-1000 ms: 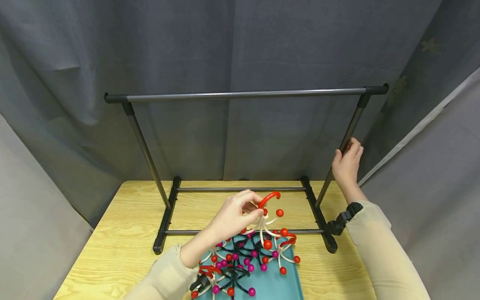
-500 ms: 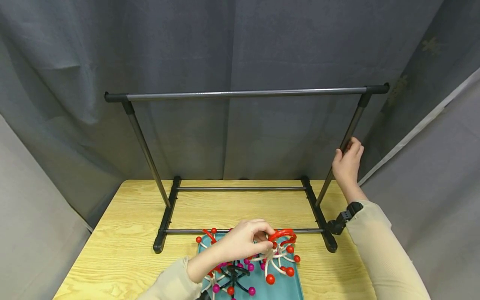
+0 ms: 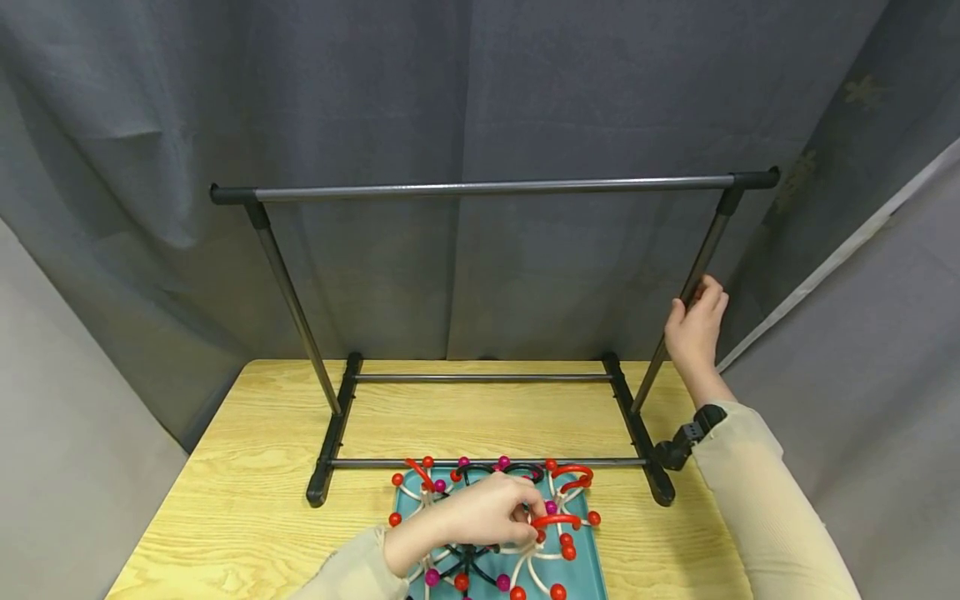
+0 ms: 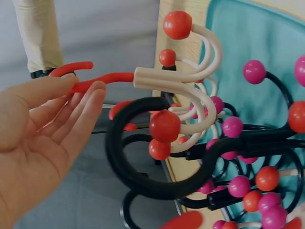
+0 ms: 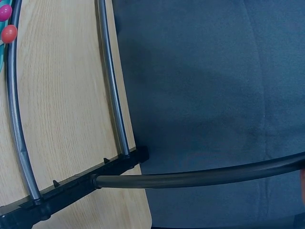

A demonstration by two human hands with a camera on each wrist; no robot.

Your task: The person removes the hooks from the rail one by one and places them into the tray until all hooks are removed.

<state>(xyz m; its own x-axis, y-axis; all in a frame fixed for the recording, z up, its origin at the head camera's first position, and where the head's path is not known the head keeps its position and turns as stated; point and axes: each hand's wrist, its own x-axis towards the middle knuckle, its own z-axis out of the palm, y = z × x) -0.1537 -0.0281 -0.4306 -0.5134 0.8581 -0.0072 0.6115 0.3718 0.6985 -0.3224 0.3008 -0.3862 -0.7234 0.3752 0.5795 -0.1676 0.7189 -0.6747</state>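
My left hand (image 3: 491, 510) pinches the red curved top of a white multi-arm hanging hook (image 3: 531, 550) tipped with red balls. In the left wrist view, thumb and fingers (image 4: 88, 102) meet on the red end of this hook (image 4: 159, 78). It is low over the teal tray (image 3: 581, 575), where more such hooks lie, white-and-red ones (image 3: 573, 481) and black ones (image 4: 228, 145) with magenta balls. Up at the right, my right hand (image 3: 696, 329) holds the right post (image 3: 705, 250) of a metal rack. The right wrist view shows only a sliver of that hand.
The rack's top bar (image 3: 487, 188) spans above the wooden table (image 3: 247, 467). Its black feet (image 3: 333, 450) and lower bars (image 3: 483, 378) stand behind the tray, whose far edge lies by the front bar. Grey curtains (image 3: 360, 100) surround the table.
The left hand has lowered the white hook from above the tray's far edge toward the near right of the tray. The right hand stays on the post.
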